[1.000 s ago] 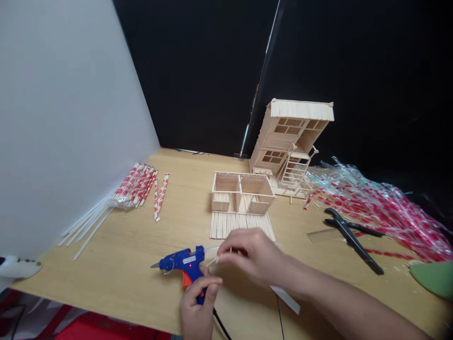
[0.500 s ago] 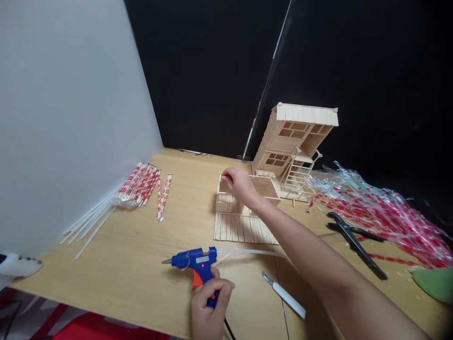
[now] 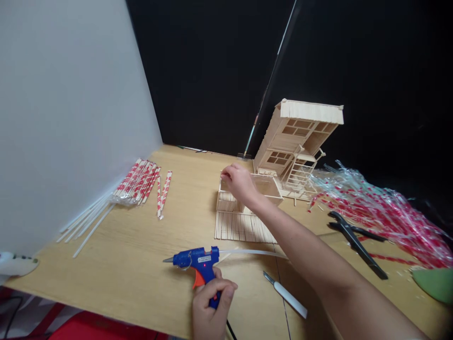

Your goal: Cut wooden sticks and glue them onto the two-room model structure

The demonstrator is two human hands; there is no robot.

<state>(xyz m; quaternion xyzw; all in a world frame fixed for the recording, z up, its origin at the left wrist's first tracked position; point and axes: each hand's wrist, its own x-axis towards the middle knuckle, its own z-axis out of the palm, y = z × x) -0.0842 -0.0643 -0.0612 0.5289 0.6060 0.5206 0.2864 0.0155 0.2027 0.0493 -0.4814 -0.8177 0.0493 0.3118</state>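
My left hand (image 3: 212, 302) is wrapped round the handle of a blue glue gun (image 3: 198, 258), its metal nozzle pointing left and its small red light lit. A pale glue stick (image 3: 251, 252) trails out of the gun's back to the right. Reaching across the table, my right hand (image 3: 241, 183) has its fingers pinched at the far left corner of a small roofless house frame (image 3: 226, 203) made of wooden sticks. What those fingers hold, if anything, is hidden. In front of the frame's walls lies a floor of sticks (image 3: 240, 227), partly covered by my forearm.
Behind stands a taller stick house (image 3: 299, 137) with a ladder. A craft knife (image 3: 288, 298), black pliers (image 3: 357, 243) and a heap of red-and-clear wrappers (image 3: 385, 212) lie right. Wrapped chopsticks (image 3: 138, 183) and white glue sticks (image 3: 87, 222) lie left.
The view has shifted slightly. My right hand stays at the frame's corner, and my left hand keeps the glue gun in nearly the same place.
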